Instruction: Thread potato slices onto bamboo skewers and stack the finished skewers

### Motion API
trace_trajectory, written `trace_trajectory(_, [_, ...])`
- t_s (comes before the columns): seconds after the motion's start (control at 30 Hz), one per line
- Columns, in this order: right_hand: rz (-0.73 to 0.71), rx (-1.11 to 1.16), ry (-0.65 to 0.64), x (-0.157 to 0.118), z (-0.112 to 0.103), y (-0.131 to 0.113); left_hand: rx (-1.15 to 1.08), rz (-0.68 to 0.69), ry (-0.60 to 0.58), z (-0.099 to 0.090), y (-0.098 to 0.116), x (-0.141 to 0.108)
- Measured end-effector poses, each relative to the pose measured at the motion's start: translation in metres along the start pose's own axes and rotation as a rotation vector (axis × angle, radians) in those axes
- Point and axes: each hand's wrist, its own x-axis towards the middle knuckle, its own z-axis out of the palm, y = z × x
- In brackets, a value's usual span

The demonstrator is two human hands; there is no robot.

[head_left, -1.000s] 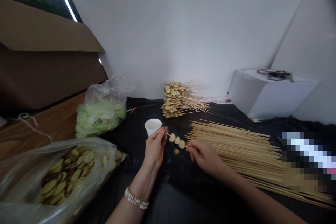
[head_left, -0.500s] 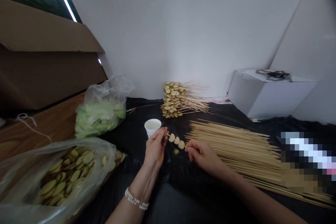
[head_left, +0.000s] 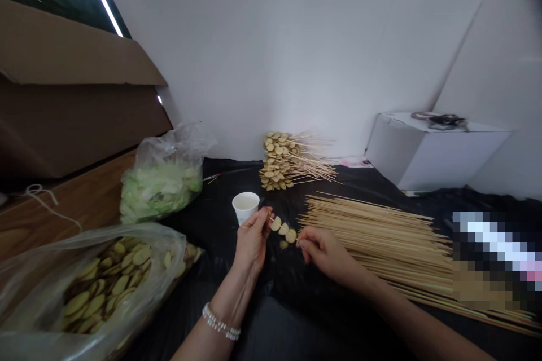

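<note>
My left hand (head_left: pixel 252 241) pinches one end of a thin bamboo skewer (head_left: pixel 271 221), and my right hand (head_left: pixel 322 252) pinches the other end near the loose skewers. Several pale round food slices (head_left: pixel 283 229) sit threaded along it between my hands. One loose slice (head_left: pixel 283 244) lies just below them on the black plastic sheet (head_left: pixel 271 316). A white paper cup (head_left: pixel 245 207) stands just behind my left hand. A clear bag of similar slices (head_left: pixel 105 287) lies to its left.
A stack of loaded skewers (head_left: pixel 283 161) sits at the back, and a wide pile of bare skewers (head_left: pixel 381 242) lies right. A bag of pale green leaves (head_left: pixel 158 186), a cardboard box (head_left: pixel 71 101), a wooden surface (head_left: pixel 55 220) and a white box (head_left: pixel 436 152) surround the sheet.
My right hand has shifted slightly left, and the skewer's right end has dipped a little. My left hand and the surrounding objects stay nearly in place.
</note>
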Motion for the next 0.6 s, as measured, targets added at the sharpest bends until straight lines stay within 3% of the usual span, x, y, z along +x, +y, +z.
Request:
trace_trajectory(0.1, [-0.105, -0.121, 0.097, 0.0003, -0.0015, 0.0008, -0.013, 0.001, 0.002, 0.0023, 0.0013, -0.0017])
trace_trajectory(0.37, [-0.149, -0.182, 0.116, 0.0017, -0.0046, 0.0041, 0.041, -0.016, 0.019, 0.0022, 0.0036, -0.0023])
trace_trajectory(0.6, [-0.281, -0.452, 0.185, -0.0019, -0.0016, 0.0078, 0.078, -0.020, 0.009, 0.0010, 0.0017, -0.0040])
